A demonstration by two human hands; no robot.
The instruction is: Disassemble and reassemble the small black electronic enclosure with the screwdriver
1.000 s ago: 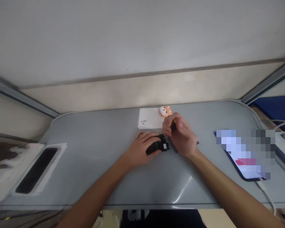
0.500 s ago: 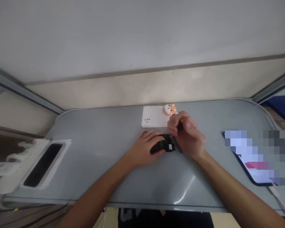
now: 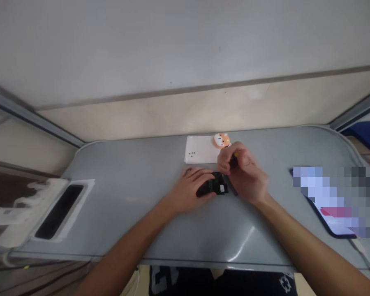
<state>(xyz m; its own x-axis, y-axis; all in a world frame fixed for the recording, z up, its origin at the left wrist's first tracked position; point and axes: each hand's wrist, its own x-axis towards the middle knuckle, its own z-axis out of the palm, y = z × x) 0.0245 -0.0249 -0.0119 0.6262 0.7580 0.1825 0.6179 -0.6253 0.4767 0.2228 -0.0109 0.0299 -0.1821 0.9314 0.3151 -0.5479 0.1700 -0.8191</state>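
My left hand point(image 3: 189, 190) lies curved over a small black device point(image 3: 220, 188), its fingers on the far edge and thumb on the near one, holding it against the table. A strip of green circuit board and a small white label show on the device. My right hand point(image 3: 245, 170) is closed just right of it, round a screwdriver point(image 3: 235, 156) of which only a bit of yellow-and-black handle shows. Its tip is hidden by the hand. Behind the device lies a sheet of white paper point(image 3: 200, 148) with several tiny dark bits, which look like screws point(image 3: 191, 153).
An orange-and-white animal-face case point(image 3: 222, 140) sits on the paper's right corner. At the left are a dark phone point(image 3: 60, 211) on white paper and a white power strip point(image 3: 21, 220) with plugs. At the right a lit phone point(image 3: 336, 222) has a white cable point(image 3: 362, 250). A wall backs the grey table point(image 3: 142, 164).
The view has shifted slightly. Both hands keep nearly the same place and grip; the left fingers show a little more of the device. Nothing else has visibly moved.
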